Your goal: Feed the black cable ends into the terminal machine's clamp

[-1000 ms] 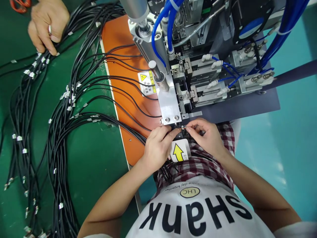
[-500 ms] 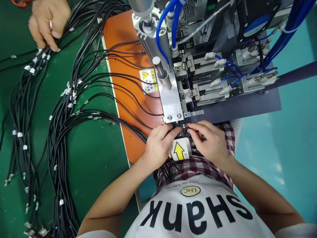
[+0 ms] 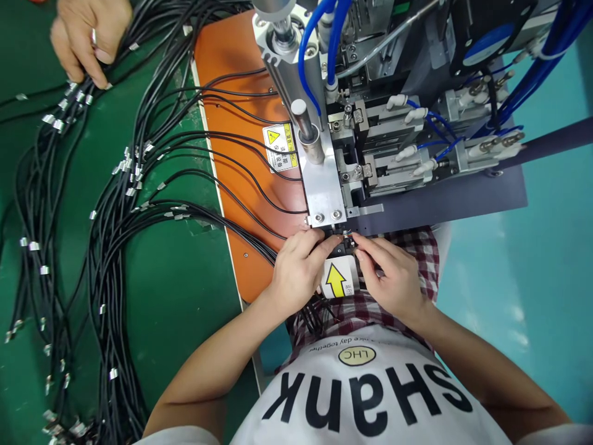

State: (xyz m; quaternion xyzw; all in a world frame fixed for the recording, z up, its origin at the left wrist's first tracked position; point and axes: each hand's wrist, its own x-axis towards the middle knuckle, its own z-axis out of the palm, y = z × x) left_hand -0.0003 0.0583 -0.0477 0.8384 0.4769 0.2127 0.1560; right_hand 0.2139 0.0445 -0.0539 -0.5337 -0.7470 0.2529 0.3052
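At the front end of the machine, my left hand (image 3: 299, 269) is closed over a black cable (image 3: 266, 230) that runs in from the left; its index finger and thumb point at a small black fixture block (image 3: 340, 248). Short thin wires (image 3: 348, 233) stick out at the fingertips, partly hidden. My right hand (image 3: 393, 269) comes from the other side, thumb and index finger pinched close by the wire ends. Just below the fixture is a white plate with a yellow arrow (image 3: 336, 280).
A silver pneumatic cylinder (image 3: 296, 86) with blue hoses (image 3: 333, 46) rises above the orange board (image 3: 252, 272). Bundles of black cables (image 3: 113, 278) with metal-tipped ends lie on the green table (image 3: 171, 346). Another person's hand (image 3: 92, 37) rests on cables at upper left.
My right hand's fingertips have shifted slightly down and away from the left fingertips. My left hand stays in place. The view has moved a little; the other person's hand remains on the cables.
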